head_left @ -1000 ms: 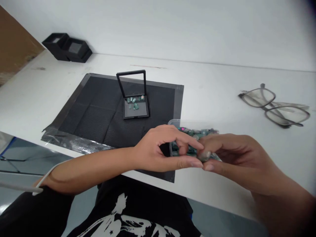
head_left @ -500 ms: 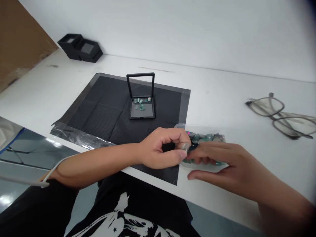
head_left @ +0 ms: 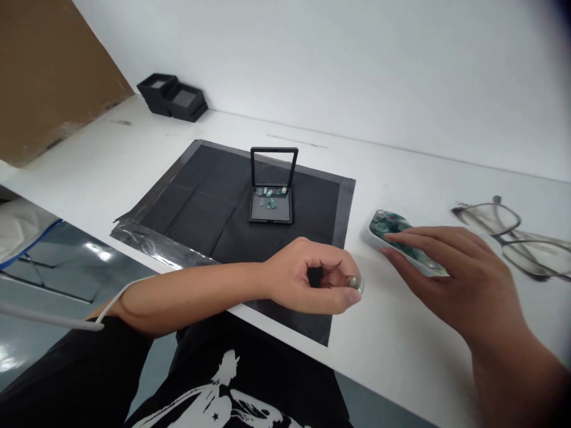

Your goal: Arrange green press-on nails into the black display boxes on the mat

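Observation:
My left hand [head_left: 312,282] is closed in a pinch, holding a small greenish stone [head_left: 355,283] between thumb and fingertips. To its right, my right hand [head_left: 473,285] grips the near side of a clear plastic tub [head_left: 373,238]. The tub is tilted and holds many green stones [head_left: 387,223]; part of it is hidden behind the fingers. Beyond my left hand stands a small black display case [head_left: 271,219], its framed lid raised. Several green stones [head_left: 272,203] lie on the case's grey inner surface and along its hinge side.
The case rests on a black mat [head_left: 214,196] with taped edges. A pair of glasses [head_left: 506,239] lies at the right. Several black frame boxes [head_left: 185,106] are stacked against the back wall. A white cable [head_left: 53,318] runs by my left arm.
My right hand has come out of the tub and now grips its side; the tub has shifted right and tilted. My left hand has drawn away from the tub, still pinching the stone. The view has shifted.

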`<state>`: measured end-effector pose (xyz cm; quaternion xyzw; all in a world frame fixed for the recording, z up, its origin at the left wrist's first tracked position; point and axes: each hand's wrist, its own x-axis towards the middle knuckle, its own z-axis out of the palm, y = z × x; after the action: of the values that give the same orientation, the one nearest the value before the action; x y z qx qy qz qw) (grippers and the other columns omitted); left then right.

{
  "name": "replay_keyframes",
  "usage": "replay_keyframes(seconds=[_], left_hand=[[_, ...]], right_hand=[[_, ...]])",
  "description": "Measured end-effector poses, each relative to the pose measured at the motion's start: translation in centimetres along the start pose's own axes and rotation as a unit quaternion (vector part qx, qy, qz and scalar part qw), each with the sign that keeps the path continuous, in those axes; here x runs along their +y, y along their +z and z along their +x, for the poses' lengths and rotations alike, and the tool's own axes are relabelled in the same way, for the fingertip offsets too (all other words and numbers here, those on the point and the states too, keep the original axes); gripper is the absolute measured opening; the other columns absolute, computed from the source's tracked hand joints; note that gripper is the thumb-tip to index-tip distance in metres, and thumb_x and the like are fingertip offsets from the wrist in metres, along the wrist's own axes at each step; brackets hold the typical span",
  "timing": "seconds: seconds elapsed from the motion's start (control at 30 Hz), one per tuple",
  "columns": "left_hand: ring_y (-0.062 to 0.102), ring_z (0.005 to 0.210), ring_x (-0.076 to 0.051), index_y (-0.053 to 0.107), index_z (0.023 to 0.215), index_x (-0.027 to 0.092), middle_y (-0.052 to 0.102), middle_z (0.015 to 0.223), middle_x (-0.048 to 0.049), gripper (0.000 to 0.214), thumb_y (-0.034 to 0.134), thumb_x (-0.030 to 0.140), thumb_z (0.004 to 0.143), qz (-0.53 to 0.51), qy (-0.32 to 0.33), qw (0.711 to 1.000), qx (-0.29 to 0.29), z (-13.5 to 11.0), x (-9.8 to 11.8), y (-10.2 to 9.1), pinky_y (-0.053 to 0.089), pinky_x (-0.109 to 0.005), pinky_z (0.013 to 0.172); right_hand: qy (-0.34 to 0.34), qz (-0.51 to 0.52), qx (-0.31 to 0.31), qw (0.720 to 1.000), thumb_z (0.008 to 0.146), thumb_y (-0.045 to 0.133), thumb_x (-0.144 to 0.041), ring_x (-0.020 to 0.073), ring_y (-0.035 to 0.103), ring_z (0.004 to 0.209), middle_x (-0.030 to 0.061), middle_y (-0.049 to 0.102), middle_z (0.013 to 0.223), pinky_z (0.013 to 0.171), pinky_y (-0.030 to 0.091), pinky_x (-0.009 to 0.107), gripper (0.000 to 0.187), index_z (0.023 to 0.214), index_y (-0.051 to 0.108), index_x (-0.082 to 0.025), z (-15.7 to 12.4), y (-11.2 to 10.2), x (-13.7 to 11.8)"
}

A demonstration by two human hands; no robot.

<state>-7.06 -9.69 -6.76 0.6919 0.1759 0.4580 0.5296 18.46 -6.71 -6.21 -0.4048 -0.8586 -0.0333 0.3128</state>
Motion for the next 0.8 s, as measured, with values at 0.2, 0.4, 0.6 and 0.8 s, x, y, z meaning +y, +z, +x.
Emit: replay_keyframes(seconds=[0.2, 0.4, 0.6, 0.8], left_hand=[[0.044, 0.056, -0.005, 0.057, 0.079, 0.015, 0.050, 0.061, 0.0043, 0.027, 0.058, 0.036, 0.096, -0.147, -0.127, 0.980, -0.040, 0.2, -0.1, -0.2, 0.040, -0.022, 0.058], [0.042, 0.056, -0.004, 0.063, 0.086, 0.014, 0.048, 0.059, 0.0064, 0.035, 0.062, 0.049, 0.093, -0.177, -0.181, 0.967, 0.019, 0.5, -0.7, -0.3, 0.035, -0.020, 0.056], [0.041, 0.055, -0.005, 0.068, 0.088, 0.015, 0.046, 0.058, 0.0067, 0.032, 0.071, 0.047, 0.086, -0.150, -0.209, 0.966, 0.012, 0.4, -0.7, -0.6, 0.033, -0.021, 0.054], [0.038, 0.052, -0.005, 0.069, 0.085, 0.015, 0.044, 0.056, 0.0068, 0.033, 0.072, 0.048, 0.084, -0.124, -0.228, 0.966, 0.004, 0.4, -0.9, -0.9, 0.028, -0.022, 0.050]], right_hand=[[-0.036, 0.164, 0.039, 0.985, 0.077, 0.077, -0.014, 0.0254, 0.070, 0.082, 0.0054, 0.073, 0.100, 0.071, 0.056, 0.042, 0.048, 0.120, 0.070, -0.034, 0.4, -0.2, -2.8], [-0.014, 0.275, 0.000, 0.961, 0.077, 0.077, -0.007, 0.0231, 0.065, 0.080, 0.0025, 0.070, 0.094, 0.065, 0.055, 0.041, 0.064, 0.130, 0.065, -0.040, 0.0, 0.7, -5.0], [0.027, 0.262, 0.032, 0.964, 0.075, 0.079, -0.009, 0.0214, 0.062, 0.072, 0.0022, 0.070, 0.094, 0.061, 0.052, 0.041, 0.058, 0.123, 0.070, -0.041, -0.2, 1.1, -5.1], [0.078, 0.301, -0.053, 0.949, 0.082, 0.075, -0.016, 0.0191, 0.062, 0.074, 0.0002, 0.069, 0.089, 0.064, 0.052, 0.038, 0.041, 0.116, 0.070, -0.038, -0.6, 0.9, -4.6]])
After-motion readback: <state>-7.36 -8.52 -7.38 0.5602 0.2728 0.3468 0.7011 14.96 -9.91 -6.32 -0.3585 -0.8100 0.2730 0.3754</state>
